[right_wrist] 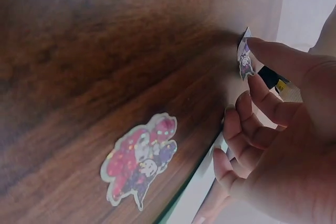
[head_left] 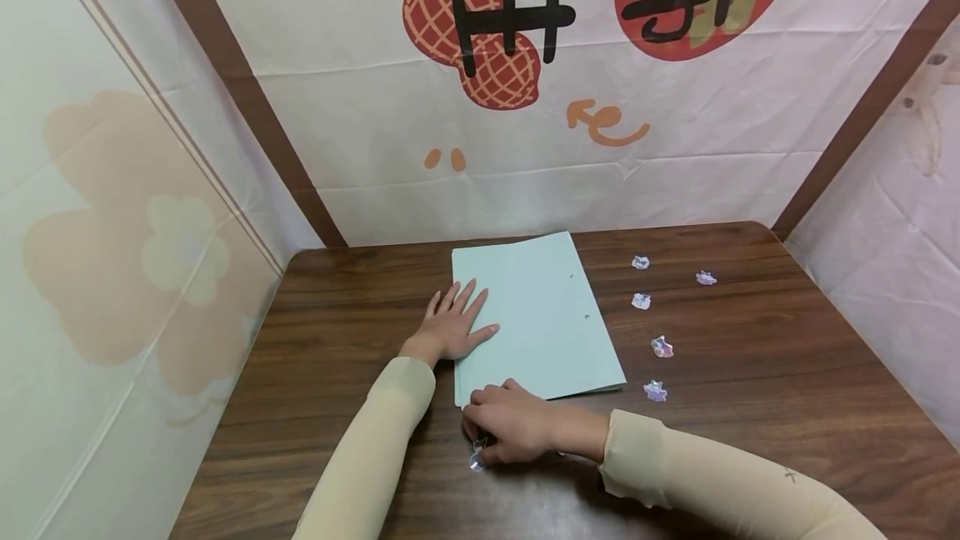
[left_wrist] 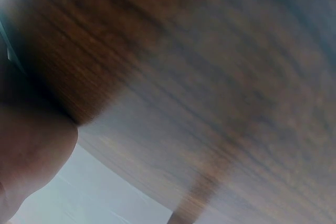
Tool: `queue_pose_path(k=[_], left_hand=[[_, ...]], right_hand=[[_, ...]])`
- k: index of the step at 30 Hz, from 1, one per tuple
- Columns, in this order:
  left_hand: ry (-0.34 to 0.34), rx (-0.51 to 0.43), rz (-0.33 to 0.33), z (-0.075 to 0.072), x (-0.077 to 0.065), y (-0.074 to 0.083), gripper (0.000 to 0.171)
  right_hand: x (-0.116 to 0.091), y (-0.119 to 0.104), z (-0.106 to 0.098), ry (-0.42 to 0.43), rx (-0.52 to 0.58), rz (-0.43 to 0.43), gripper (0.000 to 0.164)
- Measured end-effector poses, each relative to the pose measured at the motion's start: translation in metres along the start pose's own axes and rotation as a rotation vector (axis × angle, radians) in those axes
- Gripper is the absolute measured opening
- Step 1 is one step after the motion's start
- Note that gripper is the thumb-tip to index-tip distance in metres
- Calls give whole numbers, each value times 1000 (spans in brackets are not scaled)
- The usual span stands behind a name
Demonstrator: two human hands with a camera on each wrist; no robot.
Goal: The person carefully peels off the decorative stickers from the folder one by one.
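A pale mint booklet of layered sheets lies on the table, with two small round dots near its right side. My left hand rests flat on its left edge, fingers spread; part of that hand shows in the left wrist view. Just below the booklet's lower left corner, my right hand pinches a small shiny cut-out sticker between thumb and index finger. A second sticker, pink and purple with cartoon figures, lies on the wood beneath the right hand; the right arm mostly hides it in the head view.
Several more shiny stickers lie right of the booklet, among them one at the back, one farther right and one at the front. The dark wooden table is bounded by printed fabric walls at back and sides.
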State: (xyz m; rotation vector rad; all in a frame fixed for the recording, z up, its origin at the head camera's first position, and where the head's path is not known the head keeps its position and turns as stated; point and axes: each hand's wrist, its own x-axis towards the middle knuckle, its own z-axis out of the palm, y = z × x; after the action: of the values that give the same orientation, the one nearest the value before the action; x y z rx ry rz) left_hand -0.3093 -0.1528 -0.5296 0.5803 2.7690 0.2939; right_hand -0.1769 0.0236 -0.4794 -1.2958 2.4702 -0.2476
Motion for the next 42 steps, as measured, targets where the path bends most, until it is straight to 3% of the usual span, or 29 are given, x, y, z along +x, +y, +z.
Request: queue_pose_path(k=[6, 18, 24, 29, 33, 39, 42], left_hand=[[-7, -13, -4, 3, 3, -2, 78], [-1, -4, 2, 5, 5, -3, 79], [21, -4, 22, 1, 1, 2, 79], [3, 7, 11, 10, 3, -7, 80], [-43, 10, -13, 18, 7, -12, 82], [22, -8, 8, 11, 10, -6, 84], [20, -11, 7, 3, 8, 1, 83]], right_hand=[[-1, 0, 0, 11, 25, -3, 30], [-7, 1, 3, 58, -20, -20, 18], [-10, 4, 5, 89, -12, -27, 22], [-16, 9, 1, 134, 2, -44, 33], [-24, 21, -12, 197, 39, -14, 37], [-40, 45, -44, 384, 129, 56, 32], [-50, 59, -57, 484, 157, 79, 29]])
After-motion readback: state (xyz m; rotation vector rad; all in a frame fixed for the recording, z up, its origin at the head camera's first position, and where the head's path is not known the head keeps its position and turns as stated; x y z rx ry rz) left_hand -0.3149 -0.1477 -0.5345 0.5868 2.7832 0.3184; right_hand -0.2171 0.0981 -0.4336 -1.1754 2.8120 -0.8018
